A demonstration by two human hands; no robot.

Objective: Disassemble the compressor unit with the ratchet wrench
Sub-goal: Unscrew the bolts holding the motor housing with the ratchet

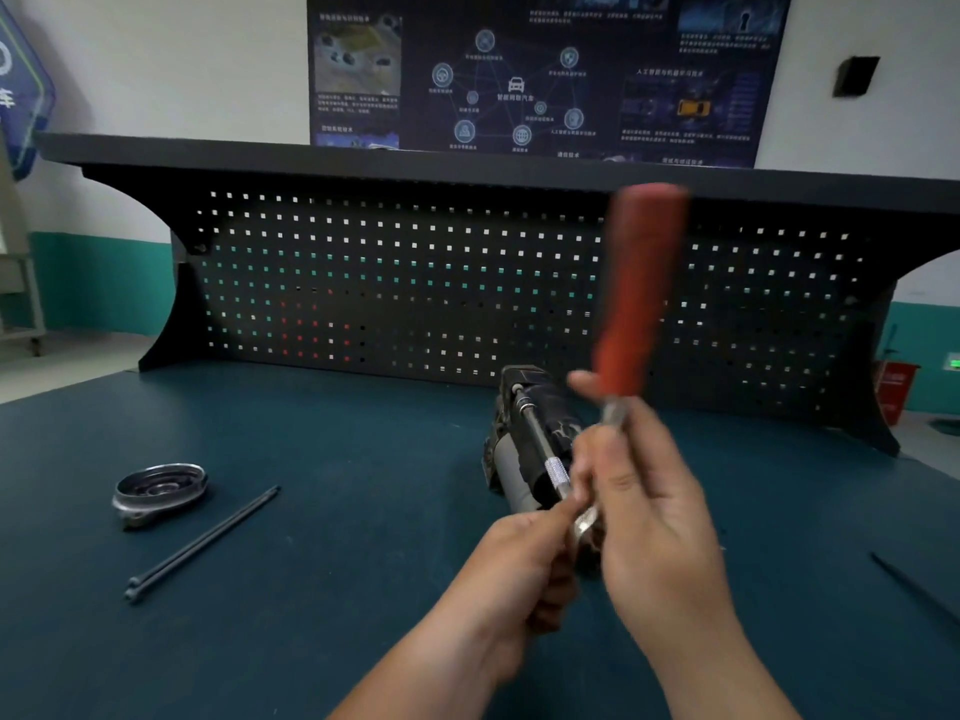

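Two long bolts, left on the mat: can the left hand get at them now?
Probably yes, once freed: the left hand pinches the extension bar; only bare mat lies between it and the long bolts.

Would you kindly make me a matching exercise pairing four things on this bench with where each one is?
Things:
1. ratchet wrench
2. extension bar
3. round metal cover
4. two long bolts

Places:
A. far left on the mat
B. in the right hand, red handle up
C. lying on the mat, just right of the cover
D. running from the left hand to the compressor unit

Pairs: 1-B, 2-D, 3-A, 4-C
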